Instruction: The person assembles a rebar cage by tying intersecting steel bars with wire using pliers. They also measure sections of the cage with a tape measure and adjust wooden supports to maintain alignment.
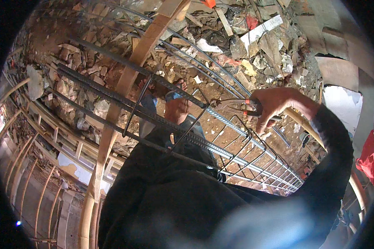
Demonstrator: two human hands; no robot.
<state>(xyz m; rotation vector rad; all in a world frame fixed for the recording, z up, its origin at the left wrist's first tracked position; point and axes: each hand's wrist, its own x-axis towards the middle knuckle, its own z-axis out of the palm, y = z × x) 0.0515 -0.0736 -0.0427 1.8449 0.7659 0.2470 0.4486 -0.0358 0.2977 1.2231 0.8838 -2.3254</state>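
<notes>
In my right hand is a pair of pincers with red and dark handles, my fingers wrapped around them. Their jaws are beside the spot where a wire stirrup meets the upper ribbed steel bar. My left hand is lower, just behind the bars, its fingers curled; what they hold, if anything, is hidden. The long rebar cage runs from upper left to lower right across my body. Stirrups sit close together at its right end, while another stirrup stands farther left.
A wooden beam passes beneath the bars on the left. More loose steel bars lie beyond the cage. Broken rubble covers the ground ahead. Bamboo poles are at the left, and a red cloth hangs at right.
</notes>
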